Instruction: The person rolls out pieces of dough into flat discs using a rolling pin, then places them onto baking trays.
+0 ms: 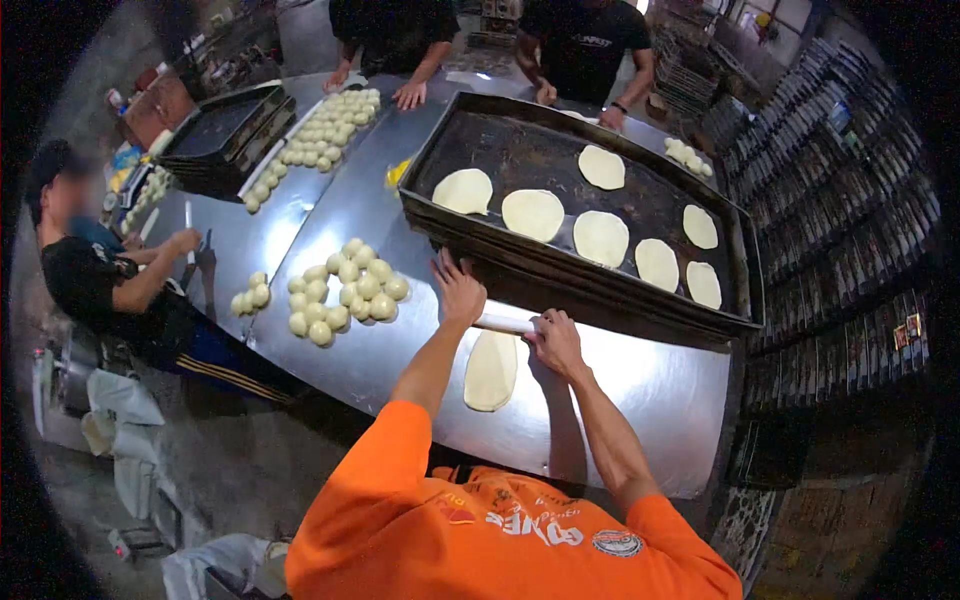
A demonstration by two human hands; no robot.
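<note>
A pale rolling pin (506,323) lies crosswise over the far end of a flat, oval piece of dough (491,372) on the metal table. My left hand (460,289) holds the pin's left end under its palm, its fingertips reaching forward towards the trays. At the other end, my right hand (557,341) is closed around the pin, fingers bent. Left of my left hand sits a cluster of round dough balls (368,286). Just beyond both hands stands a stack of dark baking trays (470,222); several flattened dough rounds (533,214) lie in the top one.
More dough balls (325,140) stand in rows at the back left, beside another tray stack (222,130). One person (110,262) works at the left edge; two others (392,40) stand across the metal table (640,390). Racked trays (850,230) fill the right side.
</note>
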